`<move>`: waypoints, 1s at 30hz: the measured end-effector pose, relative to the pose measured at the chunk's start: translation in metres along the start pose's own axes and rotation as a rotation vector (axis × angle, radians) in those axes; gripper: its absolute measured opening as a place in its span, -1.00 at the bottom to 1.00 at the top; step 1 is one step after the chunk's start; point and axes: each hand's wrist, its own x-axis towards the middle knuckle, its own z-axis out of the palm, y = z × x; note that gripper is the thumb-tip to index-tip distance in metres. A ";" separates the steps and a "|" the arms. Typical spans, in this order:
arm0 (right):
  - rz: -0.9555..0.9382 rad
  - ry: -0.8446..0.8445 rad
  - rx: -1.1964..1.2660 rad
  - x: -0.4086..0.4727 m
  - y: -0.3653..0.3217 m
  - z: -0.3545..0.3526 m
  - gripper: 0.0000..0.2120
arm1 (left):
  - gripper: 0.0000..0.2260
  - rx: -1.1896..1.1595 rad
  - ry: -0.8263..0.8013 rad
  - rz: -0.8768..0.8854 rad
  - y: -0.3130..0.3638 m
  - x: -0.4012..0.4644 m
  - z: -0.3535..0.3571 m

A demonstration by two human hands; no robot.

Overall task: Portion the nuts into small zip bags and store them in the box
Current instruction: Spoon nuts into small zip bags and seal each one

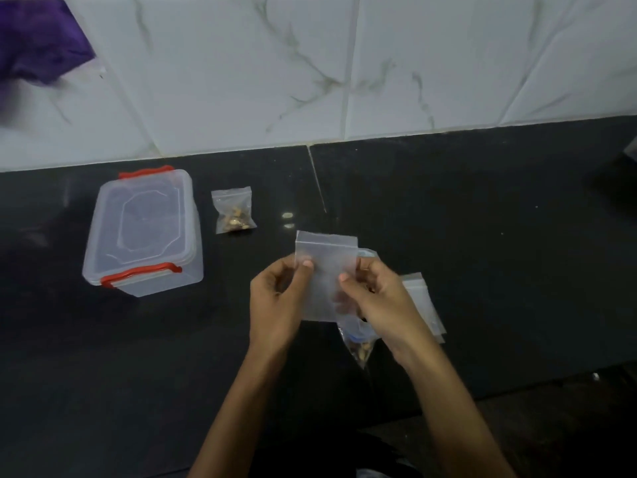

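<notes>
An empty small clear zip bag (325,270) is held upright over the black counter. My left hand (279,298) pinches its left edge with thumb and fingers. My right hand (379,301) pinches its right side. Under my right hand hangs a larger clear bag with nuts (360,348) in its bottom corner; how it is held is hidden. A filled small zip bag of nuts (234,212) lies on the counter beside the clear plastic box (143,232), whose lid with red clips is on.
A stack of spare empty zip bags (425,305) lies on the black counter (482,253) just right of my right hand. A white marble-tiled wall (310,63) rises behind. A purple cloth (38,43) shows at the top left. The counter's front edge runs at the lower right.
</notes>
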 end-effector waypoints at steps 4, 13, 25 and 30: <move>-0.104 0.010 -0.177 0.005 -0.011 0.007 -0.66 | -0.90 0.123 -0.092 -0.096 0.009 0.006 -0.029; -0.230 -0.222 -0.414 0.018 -0.024 0.034 -0.89 | -0.91 0.282 -0.086 -0.198 0.004 0.008 -0.066; -0.161 0.006 -0.148 0.024 -0.017 0.089 -0.83 | -0.80 0.314 0.145 0.108 -0.004 0.022 -0.091; -0.190 -0.056 -0.128 0.020 -0.013 0.104 -0.86 | -0.87 0.089 -0.028 0.038 -0.010 0.022 -0.102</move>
